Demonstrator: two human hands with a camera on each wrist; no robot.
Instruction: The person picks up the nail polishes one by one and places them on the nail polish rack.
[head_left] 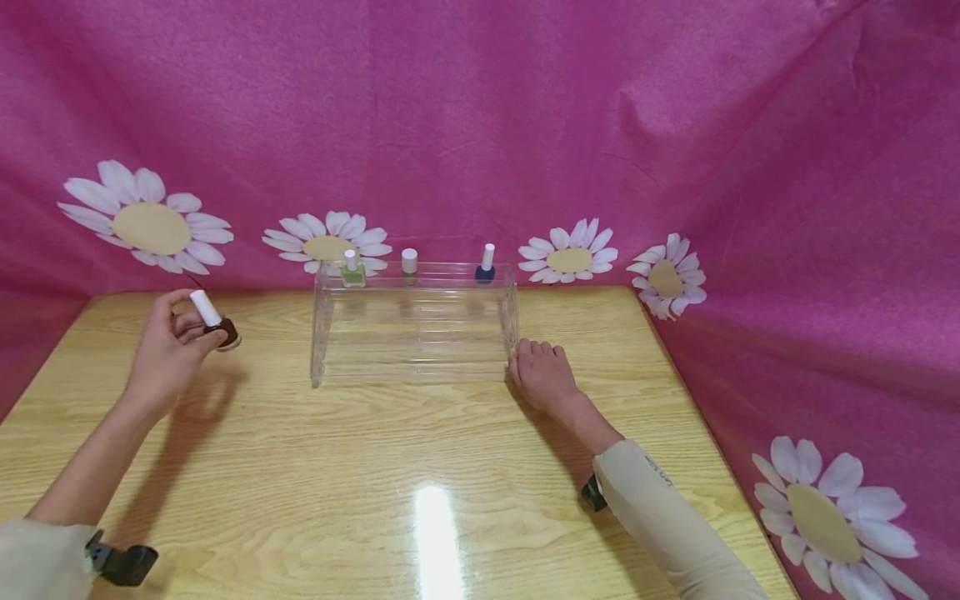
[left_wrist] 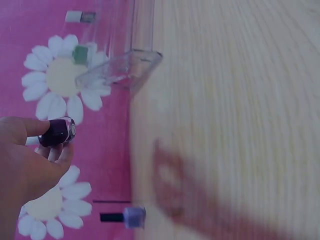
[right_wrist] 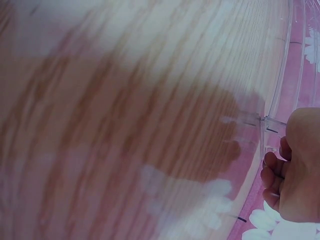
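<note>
My left hand (head_left: 168, 346) pinches a dark nail polish bottle (head_left: 223, 334) with a white cap, cap tilted up and back, over the table's left side. In the left wrist view the bottle's base (left_wrist: 73, 129) faces the camera, between thumb and fingers. A clear tiered acrylic rack (head_left: 416, 379) stands mid-table. My right hand (head_left: 546, 375) grips its front right corner with curled fingers; the thumb is hidden. Along the rack's top tier stand a green nail polish bottle (head_left: 353, 273), a white-capped bottle (head_left: 408, 262) and a dark blue nail polish bottle (head_left: 486, 272).
A lavender nail polish bottle (left_wrist: 134, 217) with a black cap stands near the table's back edge in the left wrist view; my left hand hides it in the head view. A pink curtain (head_left: 480, 125) with daisies borders the wooden table (head_left: 337, 483) behind and at the sides.
</note>
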